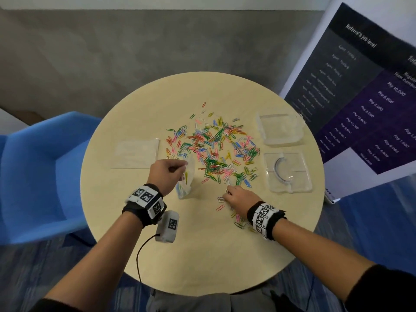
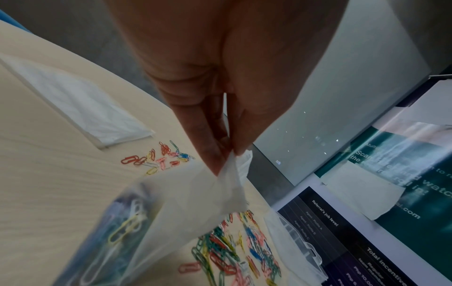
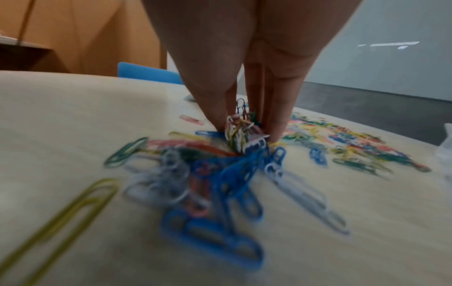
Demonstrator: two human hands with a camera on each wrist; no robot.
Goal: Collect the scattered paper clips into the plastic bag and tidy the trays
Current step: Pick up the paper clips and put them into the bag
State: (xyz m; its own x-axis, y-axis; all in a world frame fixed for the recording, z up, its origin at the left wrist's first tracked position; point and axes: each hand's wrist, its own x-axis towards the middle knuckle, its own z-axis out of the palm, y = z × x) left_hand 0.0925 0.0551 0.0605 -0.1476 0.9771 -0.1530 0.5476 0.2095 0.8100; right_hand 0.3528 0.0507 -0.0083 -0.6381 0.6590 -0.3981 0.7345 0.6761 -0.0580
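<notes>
Left grip (image 1: 167, 172) pinches the top edge of the plastic bag (image 1: 185, 183), which stands on the round counter (image 1: 135, 255) with a few clips already inside. Right grip (image 1: 236, 198) pinches a small bunch of paper clips (image 3: 240, 131) against the counter, near the big scattered pile (image 1: 216, 149). 2 clear trays (image 1: 281, 128) sit right of the pile, well apart from both hands.

even soft overhead light, faint shadows; wide-angle bending at edges; wrist views blurred, near paper clips (image 3: 215, 195) smeared.
</notes>
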